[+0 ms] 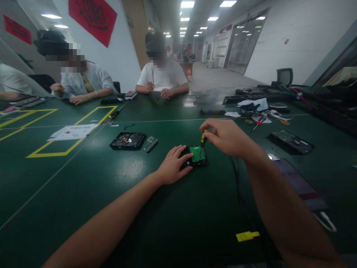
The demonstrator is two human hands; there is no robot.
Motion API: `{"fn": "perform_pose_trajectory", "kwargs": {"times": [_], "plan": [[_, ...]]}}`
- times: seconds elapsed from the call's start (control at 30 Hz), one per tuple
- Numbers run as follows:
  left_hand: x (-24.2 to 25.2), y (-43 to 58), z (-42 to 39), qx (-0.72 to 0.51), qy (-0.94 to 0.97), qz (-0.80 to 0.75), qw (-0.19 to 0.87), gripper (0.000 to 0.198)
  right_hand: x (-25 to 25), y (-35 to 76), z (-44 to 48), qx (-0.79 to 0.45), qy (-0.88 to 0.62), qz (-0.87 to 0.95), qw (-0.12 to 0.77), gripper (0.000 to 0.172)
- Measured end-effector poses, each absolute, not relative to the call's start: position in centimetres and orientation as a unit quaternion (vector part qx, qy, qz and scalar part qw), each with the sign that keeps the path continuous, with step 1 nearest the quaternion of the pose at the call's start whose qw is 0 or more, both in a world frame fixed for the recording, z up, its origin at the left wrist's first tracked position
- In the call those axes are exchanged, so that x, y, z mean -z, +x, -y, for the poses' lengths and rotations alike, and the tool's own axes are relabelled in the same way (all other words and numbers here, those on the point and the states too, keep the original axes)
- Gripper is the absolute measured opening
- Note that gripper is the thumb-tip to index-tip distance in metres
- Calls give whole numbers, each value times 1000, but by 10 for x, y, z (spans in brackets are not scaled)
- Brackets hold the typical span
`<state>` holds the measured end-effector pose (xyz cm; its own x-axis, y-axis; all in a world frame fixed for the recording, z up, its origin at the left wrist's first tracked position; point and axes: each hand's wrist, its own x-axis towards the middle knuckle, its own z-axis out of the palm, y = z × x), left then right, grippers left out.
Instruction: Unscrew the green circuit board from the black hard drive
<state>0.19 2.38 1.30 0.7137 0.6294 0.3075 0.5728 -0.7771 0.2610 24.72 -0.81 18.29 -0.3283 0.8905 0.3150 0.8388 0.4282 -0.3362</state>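
Green bench (83, 208), co-workers seated opposite. Left hand (173, 164) lies flat, fingers spread, on hard drive (196, 156). Right hand (227, 137) pinches yellow-handled screwdriver (203, 137) upright on the drive's circuit board.

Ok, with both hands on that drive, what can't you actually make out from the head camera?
- Screwdriver tip: too small, partly behind the right hand.
- Hard drive left end: covered by the left hand.
- Screws on its green circuit board: too small to see.
- Print on the white sheet: blurred.
- Phone near end: hidden by the right forearm.
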Motion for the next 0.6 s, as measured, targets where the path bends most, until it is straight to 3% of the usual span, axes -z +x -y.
{"fn": "perform_pose_trajectory", "kwargs": {"times": [0.2,0.6], "plan": [[-11,1,-24,-198,922,-324,75,59,-180,248,4,-32,-530,813,239,15],[-10,3,-24,-205,920,-325,75,59,-180,248,3,-65,-530,809,247,23]]}}
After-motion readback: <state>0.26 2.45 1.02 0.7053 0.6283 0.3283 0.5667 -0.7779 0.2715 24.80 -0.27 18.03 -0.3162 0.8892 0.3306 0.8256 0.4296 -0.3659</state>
